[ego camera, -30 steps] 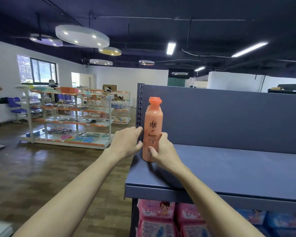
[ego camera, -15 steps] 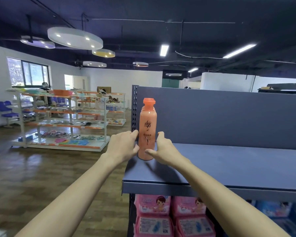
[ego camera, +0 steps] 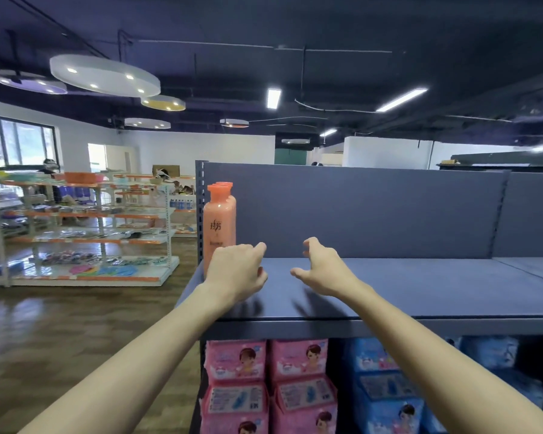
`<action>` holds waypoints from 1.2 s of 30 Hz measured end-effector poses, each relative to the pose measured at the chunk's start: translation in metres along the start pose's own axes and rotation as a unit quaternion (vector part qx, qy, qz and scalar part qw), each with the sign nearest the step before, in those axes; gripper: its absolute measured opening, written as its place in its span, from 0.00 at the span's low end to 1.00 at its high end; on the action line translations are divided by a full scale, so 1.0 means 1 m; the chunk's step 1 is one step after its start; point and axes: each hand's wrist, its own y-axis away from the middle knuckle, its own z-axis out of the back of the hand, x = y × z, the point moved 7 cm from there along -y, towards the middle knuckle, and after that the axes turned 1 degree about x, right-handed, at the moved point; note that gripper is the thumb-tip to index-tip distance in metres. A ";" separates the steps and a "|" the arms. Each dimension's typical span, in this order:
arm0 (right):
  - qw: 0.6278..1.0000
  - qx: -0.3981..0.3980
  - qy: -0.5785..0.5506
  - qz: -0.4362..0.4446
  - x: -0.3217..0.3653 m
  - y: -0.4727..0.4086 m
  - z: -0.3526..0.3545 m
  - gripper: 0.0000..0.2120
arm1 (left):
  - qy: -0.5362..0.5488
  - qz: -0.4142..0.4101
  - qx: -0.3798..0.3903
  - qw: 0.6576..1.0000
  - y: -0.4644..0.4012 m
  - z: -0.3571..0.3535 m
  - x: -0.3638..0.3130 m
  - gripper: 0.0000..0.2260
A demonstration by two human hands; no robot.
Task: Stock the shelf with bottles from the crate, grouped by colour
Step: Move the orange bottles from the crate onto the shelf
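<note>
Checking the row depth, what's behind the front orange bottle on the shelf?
Behind the front orange bottle, more orange caps peek out, so bottles stand there; their bodies are hidden, and the count is unclear.

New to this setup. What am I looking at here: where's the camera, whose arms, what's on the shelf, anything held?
No machine here: a person works with bare hands. There is one view, from a wide-angle camera worn on the person's head, looking forward and down, so the two arms reaching in from below are the wearer's own.

The surface is the top shelf of a grey shop rack. At its left end stand orange bottles in a row running away from the camera; only the caps of those behind the front one show, so I cannot count them for certain.

The left hand is beside the front bottle with fingers curled, and the right hand hovers over the bare shelf with fingers spread. Neither has a grip on anything.

Below are pink packs and blue packs.
</note>
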 end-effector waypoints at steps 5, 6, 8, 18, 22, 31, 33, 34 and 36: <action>1.000 -0.013 0.009 0.005 -0.036 0.023 0.030 0.26 | 0.006 -0.008 -0.005 1.000 -0.004 0.006 -0.043 0.09; 1.000 -0.018 0.011 0.007 -0.042 0.028 0.035 0.25 | 0.007 -0.008 -0.005 1.000 -0.003 0.008 -0.052 0.09; 1.000 -0.021 0.020 0.012 -0.053 0.039 0.044 0.24 | 0.011 -0.003 -0.017 1.000 0.000 0.012 -0.070 0.09; 0.976 -0.054 0.169 0.127 -0.113 0.171 0.011 0.21 | 0.105 -0.060 -0.082 0.989 0.119 -0.023 -0.186 0.11; 0.982 0.043 0.164 0.087 -0.170 0.220 -0.055 0.22 | 0.147 -0.030 0.048 0.988 0.201 -0.093 -0.229 0.15; 0.976 0.178 0.118 -0.036 -0.255 0.307 -0.179 0.20 | 0.168 0.017 0.271 0.948 0.328 -0.190 -0.270 0.12; 0.972 0.202 0.104 -0.059 -0.265 0.324 -0.202 0.17 | 0.172 0.034 0.303 0.937 0.347 -0.201 -0.273 0.12; 0.970 0.215 0.091 -0.068 -0.268 0.332 -0.213 0.15 | 0.174 0.044 0.322 0.930 0.356 -0.205 -0.275 0.12; 0.963 0.246 0.069 -0.083 -0.272 0.347 -0.234 0.12 | 0.170 0.052 0.360 0.916 0.376 -0.215 -0.281 0.12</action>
